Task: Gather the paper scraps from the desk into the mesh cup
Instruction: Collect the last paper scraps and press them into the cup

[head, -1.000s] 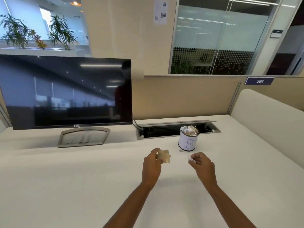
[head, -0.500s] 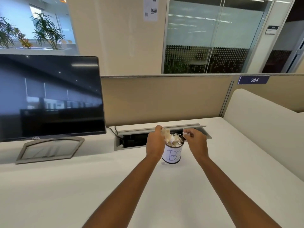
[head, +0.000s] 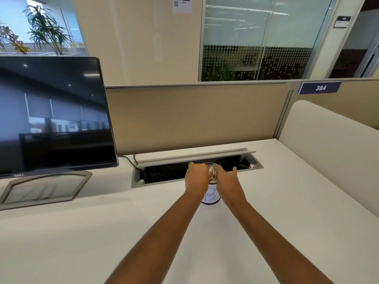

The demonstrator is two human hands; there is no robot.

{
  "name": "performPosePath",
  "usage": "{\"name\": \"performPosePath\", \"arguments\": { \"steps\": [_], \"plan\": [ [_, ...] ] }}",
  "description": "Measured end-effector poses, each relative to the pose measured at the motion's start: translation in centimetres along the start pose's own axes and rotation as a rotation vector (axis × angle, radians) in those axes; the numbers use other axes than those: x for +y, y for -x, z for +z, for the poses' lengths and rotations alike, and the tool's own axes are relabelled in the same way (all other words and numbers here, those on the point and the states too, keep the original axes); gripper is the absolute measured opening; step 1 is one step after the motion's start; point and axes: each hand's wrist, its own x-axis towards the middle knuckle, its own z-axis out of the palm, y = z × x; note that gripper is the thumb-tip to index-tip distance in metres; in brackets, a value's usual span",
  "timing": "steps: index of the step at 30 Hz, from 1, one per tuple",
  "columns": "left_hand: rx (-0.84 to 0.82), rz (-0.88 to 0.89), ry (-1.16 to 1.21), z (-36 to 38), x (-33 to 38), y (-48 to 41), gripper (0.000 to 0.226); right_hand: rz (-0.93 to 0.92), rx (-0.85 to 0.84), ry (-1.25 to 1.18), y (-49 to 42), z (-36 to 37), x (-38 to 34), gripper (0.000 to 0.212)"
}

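The mesh cup (head: 211,198), with a white label bearing a hand-drawn letter, stands on the white desk (head: 266,222) in front of the cable tray. Both my hands are over its mouth. My left hand (head: 196,177) has its fingers curled down at the cup's left rim, against crumpled paper scraps (head: 212,174) that fill the top. My right hand (head: 227,181) lies over the right rim with straight fingers pressing on the scraps and the thumb sticking up. The fingertips of both hands are hidden.
An open cable tray (head: 196,169) with a raised lid runs along the back of the desk just behind the cup. A dark monitor (head: 51,117) on a grey stand (head: 43,189) is at the left. Beige partitions (head: 194,117) close off the back and right.
Both hands went forward from the desk's middle to the cup and came down onto its mouth, carrying a brown scrap and a small white one. My view has moved closer.
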Motion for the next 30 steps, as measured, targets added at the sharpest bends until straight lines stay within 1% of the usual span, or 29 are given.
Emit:
{"name": "performPosePath", "arguments": {
  "steps": [2,3,6,10,12,15,18,20,25,28,30],
  "plan": [
    [0.01,0.017,-0.054,0.3,-0.2,-0.3,0.022,-0.113,-0.016,0.248,0.3,0.2,0.3,0.036],
    [0.006,0.024,-0.079,0.4,-0.3,-0.5,0.021,-0.158,-0.028,0.283,0.5,0.2,0.4,0.033],
    [-0.013,0.041,-0.147,0.5,-0.4,-0.8,0.023,-0.219,-0.09,0.266,1.2,-0.2,0.2,0.03],
    [-0.05,0.08,-0.212,0.6,-0.5,-1.6,0.025,-0.266,-0.185,0.366,1.0,-0.8,0.2,0.039],
    [-0.102,0.104,-0.234,0.6,-0.5,-1.9,0.026,-0.252,-0.21,0.405,0.7,-1.0,-0.1,0.035],
    [-0.171,0.111,-0.23,0.5,-0.4,-2.1,0.027,-0.221,-0.248,0.472,0.2,-1.0,-0.7,0.023],
    [-0.174,0.104,-0.127,0.7,-0.4,-1.6,0.026,-0.204,-0.264,0.516,0.0,-0.7,-0.9,0.026],
    [-0.134,0.107,-0.014,0.6,-0.8,-1.0,0.028,-0.194,-0.261,0.512,-0.1,-0.6,-0.9,0.028],
    [0.107,0.097,0.357,0.1,-2.3,0.1,0.031,-0.197,-0.218,0.462,0.2,-0.9,-0.4,0.042],
    [0.209,0.056,0.521,0.1,-2.8,0.9,0.031,-0.19,-0.181,0.421,0.5,-0.9,-0.6,0.05],
    [0.253,0.034,0.58,0.3,-3.0,1.6,0.032,-0.163,-0.177,0.388,0.7,-0.9,-0.9,0.054]
  ]
}}
